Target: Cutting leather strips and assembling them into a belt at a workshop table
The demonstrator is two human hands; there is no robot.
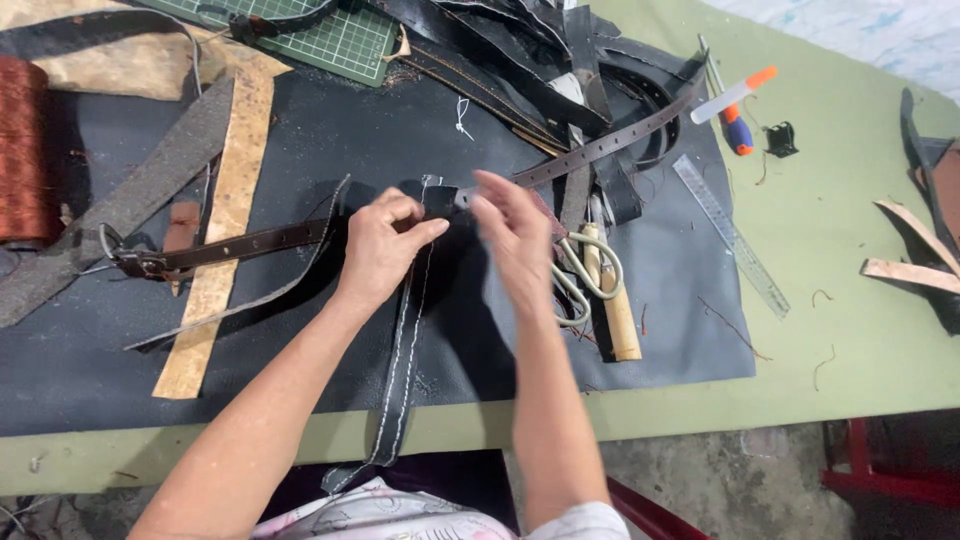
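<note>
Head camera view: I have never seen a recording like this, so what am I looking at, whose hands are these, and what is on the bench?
One camera sits on a person's head and looks down at their own bare hands. The left hand and right hand together pinch a dark stitched strap that hangs over the table edge. It lies on a black sheet over a green table. Around it: scissors, a clear ruler, a buckled brown belt and a heap of black straps.

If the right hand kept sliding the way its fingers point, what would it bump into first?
The right hand points up and away across the dark mat. Probably it would first meet the holed dark belt, then the pile of black straps; depth is hard to judge.
</note>
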